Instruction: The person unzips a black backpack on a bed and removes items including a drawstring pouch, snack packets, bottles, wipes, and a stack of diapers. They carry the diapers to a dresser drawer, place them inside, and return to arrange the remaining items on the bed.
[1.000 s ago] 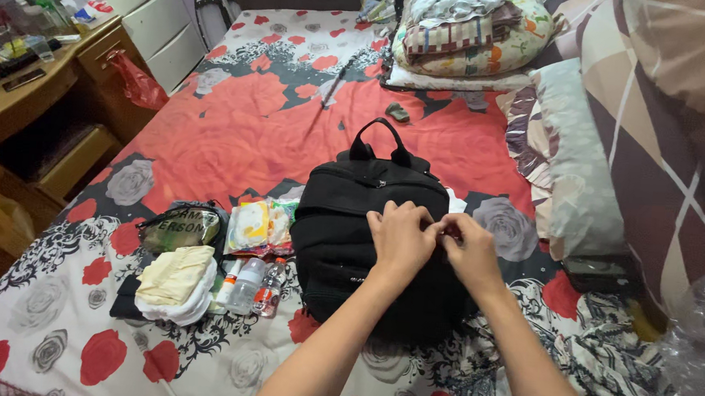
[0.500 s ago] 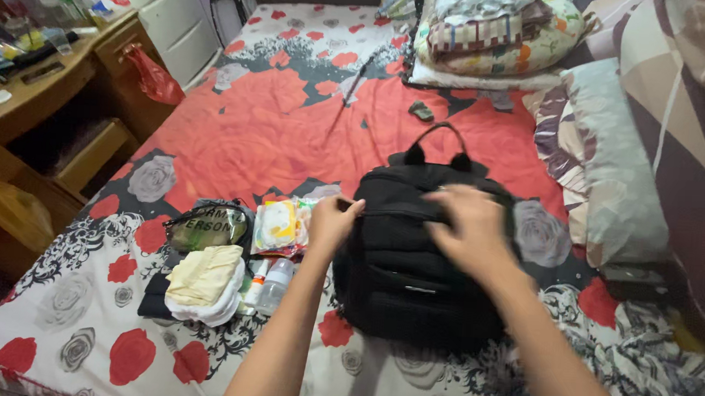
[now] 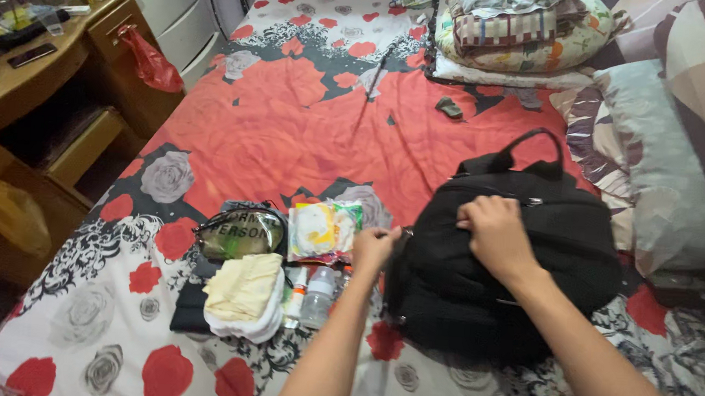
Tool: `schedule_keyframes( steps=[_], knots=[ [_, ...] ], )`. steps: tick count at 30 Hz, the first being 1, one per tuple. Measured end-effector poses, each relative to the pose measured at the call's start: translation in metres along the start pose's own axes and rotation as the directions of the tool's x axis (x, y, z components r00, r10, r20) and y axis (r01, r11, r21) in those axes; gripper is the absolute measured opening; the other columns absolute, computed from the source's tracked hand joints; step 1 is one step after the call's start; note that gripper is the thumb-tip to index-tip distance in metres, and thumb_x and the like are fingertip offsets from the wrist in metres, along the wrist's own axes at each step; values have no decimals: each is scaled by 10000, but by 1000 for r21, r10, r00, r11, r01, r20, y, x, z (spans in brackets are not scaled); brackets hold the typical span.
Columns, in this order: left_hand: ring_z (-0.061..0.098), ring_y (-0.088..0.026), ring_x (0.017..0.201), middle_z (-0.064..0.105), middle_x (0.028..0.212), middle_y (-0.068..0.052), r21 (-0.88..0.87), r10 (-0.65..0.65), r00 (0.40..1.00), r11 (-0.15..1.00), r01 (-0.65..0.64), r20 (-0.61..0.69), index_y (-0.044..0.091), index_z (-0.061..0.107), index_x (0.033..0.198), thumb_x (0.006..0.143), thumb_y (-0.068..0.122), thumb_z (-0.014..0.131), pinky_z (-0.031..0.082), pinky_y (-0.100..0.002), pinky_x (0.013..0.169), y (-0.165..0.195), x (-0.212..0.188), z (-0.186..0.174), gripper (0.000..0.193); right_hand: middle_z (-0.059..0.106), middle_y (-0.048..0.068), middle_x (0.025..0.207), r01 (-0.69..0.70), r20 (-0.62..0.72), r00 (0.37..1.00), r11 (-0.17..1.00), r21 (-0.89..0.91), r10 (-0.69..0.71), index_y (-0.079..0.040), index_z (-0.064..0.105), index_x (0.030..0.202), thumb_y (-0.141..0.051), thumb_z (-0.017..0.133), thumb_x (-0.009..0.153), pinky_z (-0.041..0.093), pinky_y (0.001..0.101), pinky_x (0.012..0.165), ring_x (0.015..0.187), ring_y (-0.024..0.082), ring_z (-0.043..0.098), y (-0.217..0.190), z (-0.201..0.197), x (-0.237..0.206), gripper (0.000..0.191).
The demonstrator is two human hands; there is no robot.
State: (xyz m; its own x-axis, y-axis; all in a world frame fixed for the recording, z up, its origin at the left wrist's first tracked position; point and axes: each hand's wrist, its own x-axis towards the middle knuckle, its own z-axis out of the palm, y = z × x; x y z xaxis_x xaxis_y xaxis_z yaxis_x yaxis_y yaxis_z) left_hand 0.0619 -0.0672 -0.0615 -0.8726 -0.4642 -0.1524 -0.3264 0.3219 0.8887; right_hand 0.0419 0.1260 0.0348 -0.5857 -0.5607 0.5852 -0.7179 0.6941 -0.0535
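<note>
Black backpack (image 3: 503, 272) lies flat on the floral bed (image 3: 293, 105), at 3 o'clock from a cluster of small items: snack packet (image 3: 323, 230), clear pouch (image 3: 240, 232), folded cloth (image 3: 242, 291), small bottles (image 3: 320, 295). Right hand (image 3: 493, 235) presses on the bag's upper panel, grip closed on fabric near the zip line. Left hand (image 3: 376, 247) pinches the bag's left edge, grip nearly closed, seemingly on the zipper pull. To work the zip well: keep the right hand pinning the fabric taut, draw the pull steadily along the track. Versus half a second ago, the left hand has dropped lower along the edge; both hands met at the centre a second ago.
</note>
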Motion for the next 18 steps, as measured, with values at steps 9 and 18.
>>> schedule_keyframes(
  steps=[9,18],
  knots=[
    [603,-275,873,638,871,-99,103,-90,987,992,77,132,116,673,838,693,432,635,447,-362,770,-39,10,13,350,556,50,768,-328,36,939,923,-199,341,-121,615,732,-160,612,718,370,412,713,776,262,525,-47,-8,6,42],
    [576,-227,827,610,857,-99,-189,104,938,966,-173,-330,53,561,902,772,198,564,430,-331,751,-143,9,-138,194,627,90,839,-538,211,838,701,467,503,-57,626,848,-111,581,762,454,300,713,792,197,603,-132,67,17,110]
  ],
)
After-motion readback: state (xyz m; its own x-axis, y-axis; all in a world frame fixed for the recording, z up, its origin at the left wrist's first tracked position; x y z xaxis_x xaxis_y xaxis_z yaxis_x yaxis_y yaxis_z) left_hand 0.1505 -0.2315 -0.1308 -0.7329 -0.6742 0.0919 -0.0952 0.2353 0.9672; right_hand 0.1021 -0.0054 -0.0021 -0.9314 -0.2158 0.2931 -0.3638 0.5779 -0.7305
